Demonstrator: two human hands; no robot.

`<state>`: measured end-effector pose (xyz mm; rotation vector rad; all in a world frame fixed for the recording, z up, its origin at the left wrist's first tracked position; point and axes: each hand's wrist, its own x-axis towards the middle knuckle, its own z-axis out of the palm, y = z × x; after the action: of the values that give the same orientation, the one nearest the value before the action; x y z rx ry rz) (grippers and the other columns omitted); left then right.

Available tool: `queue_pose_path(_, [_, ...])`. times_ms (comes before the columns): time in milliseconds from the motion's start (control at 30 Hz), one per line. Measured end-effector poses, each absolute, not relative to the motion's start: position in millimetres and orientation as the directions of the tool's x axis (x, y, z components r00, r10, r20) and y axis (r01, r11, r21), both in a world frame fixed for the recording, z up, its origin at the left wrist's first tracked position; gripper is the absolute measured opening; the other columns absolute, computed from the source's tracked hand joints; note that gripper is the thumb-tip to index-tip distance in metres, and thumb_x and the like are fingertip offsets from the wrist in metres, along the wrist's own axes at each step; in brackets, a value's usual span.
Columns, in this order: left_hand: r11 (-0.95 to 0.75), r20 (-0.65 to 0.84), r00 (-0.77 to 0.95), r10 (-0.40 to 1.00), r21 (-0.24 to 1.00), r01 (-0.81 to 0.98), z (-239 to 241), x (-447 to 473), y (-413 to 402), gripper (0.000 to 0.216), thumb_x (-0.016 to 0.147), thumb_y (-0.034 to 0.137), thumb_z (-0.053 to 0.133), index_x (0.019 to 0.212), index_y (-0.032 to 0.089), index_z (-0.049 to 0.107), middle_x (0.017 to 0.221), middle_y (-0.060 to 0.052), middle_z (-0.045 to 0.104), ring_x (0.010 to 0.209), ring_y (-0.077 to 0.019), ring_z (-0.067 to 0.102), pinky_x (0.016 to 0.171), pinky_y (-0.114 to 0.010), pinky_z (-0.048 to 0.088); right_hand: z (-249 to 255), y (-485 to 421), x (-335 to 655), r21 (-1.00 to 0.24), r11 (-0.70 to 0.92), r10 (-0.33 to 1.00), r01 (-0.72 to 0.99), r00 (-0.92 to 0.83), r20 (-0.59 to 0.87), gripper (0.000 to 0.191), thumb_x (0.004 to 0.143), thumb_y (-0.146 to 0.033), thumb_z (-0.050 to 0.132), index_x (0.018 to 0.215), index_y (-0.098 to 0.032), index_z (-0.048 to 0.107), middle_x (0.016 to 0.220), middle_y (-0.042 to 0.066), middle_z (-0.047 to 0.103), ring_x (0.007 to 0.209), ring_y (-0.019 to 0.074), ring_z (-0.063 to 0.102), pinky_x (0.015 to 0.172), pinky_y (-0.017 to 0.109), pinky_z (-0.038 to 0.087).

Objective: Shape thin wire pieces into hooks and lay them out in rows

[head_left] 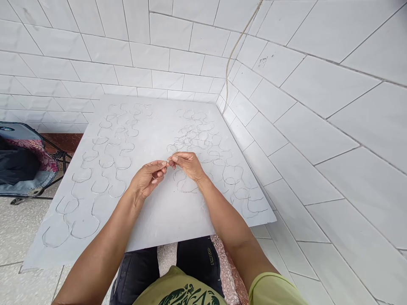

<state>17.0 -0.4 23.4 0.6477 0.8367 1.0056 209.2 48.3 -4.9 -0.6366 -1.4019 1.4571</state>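
Note:
My left hand [148, 178] and my right hand [187, 164] meet over the middle of a white board [165, 212]. Both pinch a thin piece of bent wire [167, 162] between fingertips, the fingers curled closed. Rows of wire shapes bent into rounded loops [104, 161] lie in lines on the left half of the board. A looser heap of similar wire loops [206, 140] lies on the right half, just beyond my right hand.
White tiled walls stand behind and to the right of the board. A thin cable [233, 51] hangs down in the corner. A folding chair with clothes and a bag [22, 165] stands at the left on the speckled floor.

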Motion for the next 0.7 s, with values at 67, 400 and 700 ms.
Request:
queue_pose_path(67, [0.412,-0.306,0.291,0.907,0.788,-0.456,22.9,15.1,0.8,0.016,0.074,0.020,0.085,0.082,0.009,0.076,0.073,-0.002,0.056,0.054,-0.0030,0.040,0.036,-0.013,0.026,-7.9,49.4,207.8,-0.929,0.124,0.895,-0.350,-0.366,0.257,0.021,0.087,-0.041,0.082,0.090,-0.020,0.084,0.084,0.007,0.075,0.073,0.0163,0.063,0.068,0.032,0.049])
queue_pose_path(400, [0.489,-0.339,0.384,0.859,0.767,-0.416,25.3,12.5,0.7,0.021,0.071,0.022,0.089,0.082,0.009,0.077,0.068,-0.001,0.054,0.050,-0.0009,0.034,0.034,-0.012,0.025,-4.9,52.5,216.3,-0.926,0.045,0.895,-0.374,-0.396,0.204,0.024,0.083,-0.043,0.085,0.083,-0.019,0.083,0.077,0.007,0.072,0.073,0.0176,0.063,0.067,0.033,0.050])
queue_pose_path(700, [0.495,-0.329,0.429,0.841,0.787,-0.369,26.4,10.3,0.8,0.020,0.069,0.022,0.089,0.079,0.010,0.076,0.070,-0.001,0.053,0.051,-0.0014,0.032,0.034,-0.013,0.020,-8.7,54.2,221.8,-0.916,0.067,0.890,-0.396,-0.390,0.234,0.036,0.091,-0.051,0.074,0.079,-0.018,0.080,0.074,0.007,0.070,0.071,0.0180,0.063,0.068,0.034,0.050])
